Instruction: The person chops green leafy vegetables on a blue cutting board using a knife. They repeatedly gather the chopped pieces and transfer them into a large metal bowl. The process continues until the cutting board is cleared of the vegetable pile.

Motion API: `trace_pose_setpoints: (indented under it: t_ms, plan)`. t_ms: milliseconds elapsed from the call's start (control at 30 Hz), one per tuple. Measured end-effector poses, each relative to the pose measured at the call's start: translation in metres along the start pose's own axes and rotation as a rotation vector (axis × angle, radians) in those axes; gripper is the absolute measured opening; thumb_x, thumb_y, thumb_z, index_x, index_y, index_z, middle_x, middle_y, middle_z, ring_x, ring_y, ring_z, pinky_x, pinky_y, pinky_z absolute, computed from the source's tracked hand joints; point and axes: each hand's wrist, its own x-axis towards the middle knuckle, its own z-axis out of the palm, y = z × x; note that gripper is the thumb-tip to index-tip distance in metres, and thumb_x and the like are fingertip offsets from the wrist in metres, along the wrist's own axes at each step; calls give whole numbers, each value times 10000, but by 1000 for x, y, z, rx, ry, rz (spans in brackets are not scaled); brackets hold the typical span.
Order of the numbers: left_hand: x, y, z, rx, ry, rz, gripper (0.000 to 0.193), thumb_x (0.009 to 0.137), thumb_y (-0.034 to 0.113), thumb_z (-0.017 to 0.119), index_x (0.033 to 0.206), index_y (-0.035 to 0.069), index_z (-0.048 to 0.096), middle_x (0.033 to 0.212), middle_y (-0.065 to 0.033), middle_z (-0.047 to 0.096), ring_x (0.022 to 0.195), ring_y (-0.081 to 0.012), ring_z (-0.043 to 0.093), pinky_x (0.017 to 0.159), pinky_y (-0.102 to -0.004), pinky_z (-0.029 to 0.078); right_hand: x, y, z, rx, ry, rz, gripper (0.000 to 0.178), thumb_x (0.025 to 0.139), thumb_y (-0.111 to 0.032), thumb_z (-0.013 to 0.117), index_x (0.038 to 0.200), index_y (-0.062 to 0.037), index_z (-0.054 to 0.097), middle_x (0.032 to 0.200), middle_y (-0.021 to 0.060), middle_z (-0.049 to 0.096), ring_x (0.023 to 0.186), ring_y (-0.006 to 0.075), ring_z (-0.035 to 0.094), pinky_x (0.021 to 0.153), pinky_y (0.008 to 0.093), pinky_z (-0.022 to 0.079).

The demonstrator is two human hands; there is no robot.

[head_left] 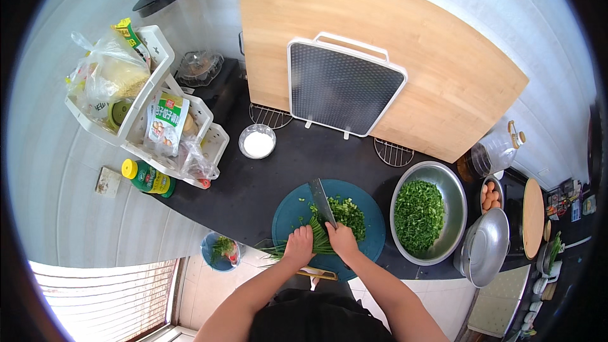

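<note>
A round teal cutting board (pixel 373 221) lies at the counter's front edge. On its left half, my left hand (pixel 299 244) is closed over a bunch of long green stalks, which look like garlic chives (pixel 324 240); their ends stick out past the board's left edge. My right hand (pixel 342 239) grips a cleaver (pixel 322 200), its broad blade pointing away from me beside the stalks. Chopped green pieces (pixel 349 216) are heaped right of the blade, with a few scraps to its left. Just right of the board, a large steel bowl (pixel 460 215) holds a mound of chopped greens (pixel 418 213).
A small bowl of white powder (pixel 258 142) stands behind the board. At left are a white tiered rack (pixel 158 57) and a green bottle (pixel 149 177). To the right sit a steel colander (pixel 487 247) and eggs (pixel 490 196). Large wooden boards (pixel 430 50) lean behind.
</note>
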Motion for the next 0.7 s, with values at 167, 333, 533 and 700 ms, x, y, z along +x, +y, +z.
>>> trace_pose_setpoints:
  t_ms: [167,333,533,700]
  plan:
    - [-5,4,-1,-55,35,-56,923,594,335,822,1258,-76,329,1039,-141,467,974,-274,508,806,-354,459,-42,-14,-57,-111,-31,-70,431,905,-381,528,740,12,585,659,247,598,684,439,597,618,481,481]
    - [-1,3,14,-122,89,-81,934,579,336,833,1250,-82,338,1039,-145,468,979,-282,512,788,-350,475,-70,3,-59,-217,-88,-127,437,907,-395,517,730,0,576,638,240,597,663,432,602,606,484,487]
    - [-1,0,22,-26,116,-31,901,587,352,819,1219,-94,357,1011,-147,465,950,-284,514,762,-343,482,-71,2,-47,-289,-145,-97,456,924,-396,474,734,3,586,685,256,613,704,436,613,648,492,499]
    - [1,0,17,24,50,-8,819,611,275,793,1204,-97,368,1005,-149,465,925,-277,513,741,-336,483,-49,2,-40,-295,-281,-61,461,932,-388,454,768,11,617,743,265,624,762,439,616,699,491,501]
